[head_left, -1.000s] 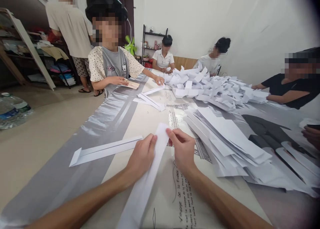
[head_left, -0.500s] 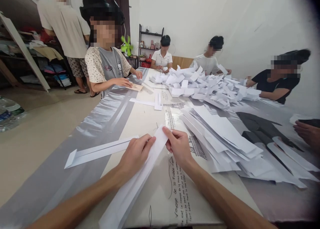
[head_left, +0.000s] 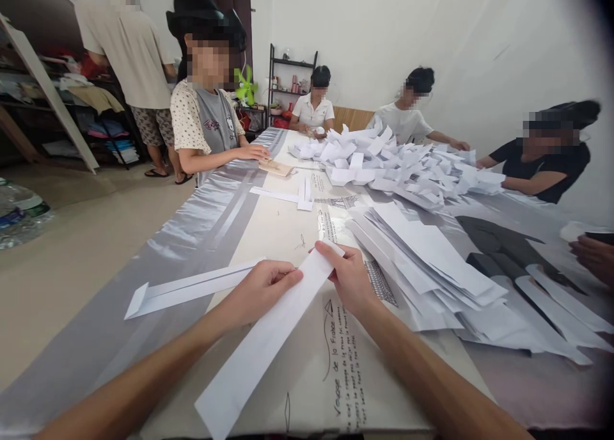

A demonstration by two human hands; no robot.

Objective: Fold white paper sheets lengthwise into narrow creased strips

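A long folded white paper strip (head_left: 268, 344) slants across the table in front of me. My left hand (head_left: 271, 286) pinches its left edge, thumb on top and fingers underneath. At its far end, my right hand (head_left: 348, 270) grips the corner between thumb and fingers. Left of my hands lies another long strip (head_left: 192, 290) with one end folded up. Farther off, an L-shaped folded strip (head_left: 283, 196) rests on the tablecloth. A stack of flat white papers (head_left: 422, 261) lies just right of my right hand.
A large heap of folded white papers (head_left: 384, 158) covers the table's far side. Several co-workers sit or stand around; one at the left has hands on a tan board (head_left: 275, 167). Dark sheets (head_left: 503, 248) lie at the right. The tablecloth (head_left: 307, 389) bears printed writing.
The strip in my hands has turned so its smooth broad face shows, and its near end has moved up slightly. The co-worker at the left has drawn one hand back to the tan board.
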